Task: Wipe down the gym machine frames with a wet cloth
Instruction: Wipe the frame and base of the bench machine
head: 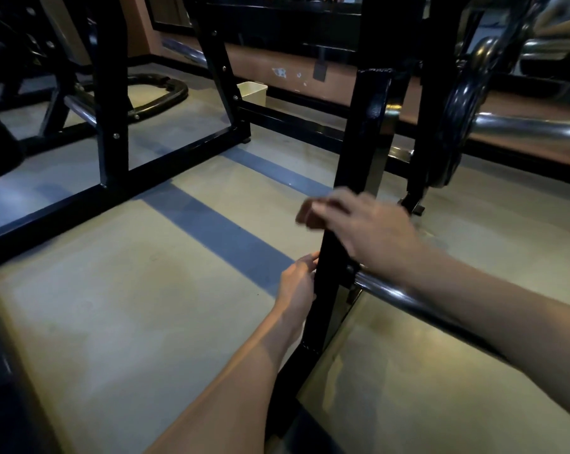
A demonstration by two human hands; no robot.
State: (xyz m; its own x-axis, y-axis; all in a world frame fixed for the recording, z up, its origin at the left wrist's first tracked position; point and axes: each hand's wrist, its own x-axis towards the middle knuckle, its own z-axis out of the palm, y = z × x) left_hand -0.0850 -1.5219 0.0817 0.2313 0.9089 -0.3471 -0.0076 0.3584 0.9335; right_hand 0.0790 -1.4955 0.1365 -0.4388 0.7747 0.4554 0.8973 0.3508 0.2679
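Post: where both hands meet, a black upright post (358,152) of the machine frame rises from the floor (146,306).
Left hand (298,283): fingers curled against the post's left edge, low down.
Right hand (358,224): blurred, fingers draped over the post higher up; grip unclear.
Cloth: cannot tell.
Chrome bar (408,298): juts rightward from the post.

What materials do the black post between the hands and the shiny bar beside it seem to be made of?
Black post: probably steel tube with glossy black paint, given its square edges and highlights. Shiny bar: seemingly chromed or polished metal, round with mirror-like reflections.
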